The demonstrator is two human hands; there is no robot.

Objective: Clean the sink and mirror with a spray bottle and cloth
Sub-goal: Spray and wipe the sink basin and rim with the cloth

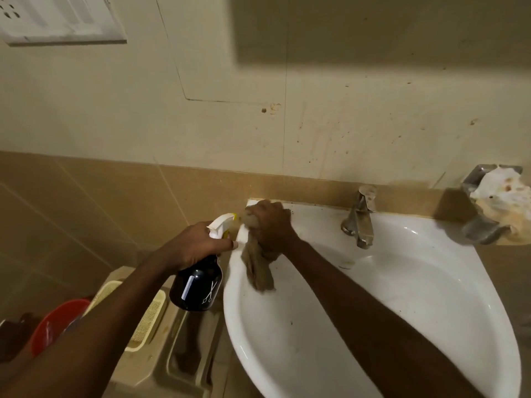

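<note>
- Cloth [258, 262]: bunched in the right hand [271, 225], fingers curled tight round its upper part; pressed on the sink [431, 297] at the back-left corner of the rim, with a loose tail hanging down onto the left rim.
- Bottle [198, 285]: held by the left hand [195, 244], fingers wrapped round the neck below the white trigger head; it is kept just left of the sink, off the rim, nozzle pointed toward the cloth.
- Tap [359, 216] stands at the back of the sink, right of the cloth and apart from it.
- Mirror not in view.
- Step judged: rim being wiped, basin and mirror not yet done; specks still seen in the bowl.
- Cloth handling: soft, limp, probably damp; best gripped as a wad so that pressure is carried by the palm. The loose tail may drag or snag on the tap.
- Bottle handling: rigid, dark, smooth body, likely slippery if wet; weight depends on fill, which cannot be told. The neck hold is sound and puts a finger near the trigger.
- Sink: hard glazed ceramic, slick when sprayed; a wad can skid off the rounded edge.
- Left of the sink, lower down: a cream basket [149, 317] and a red bowl [57, 320].
</note>
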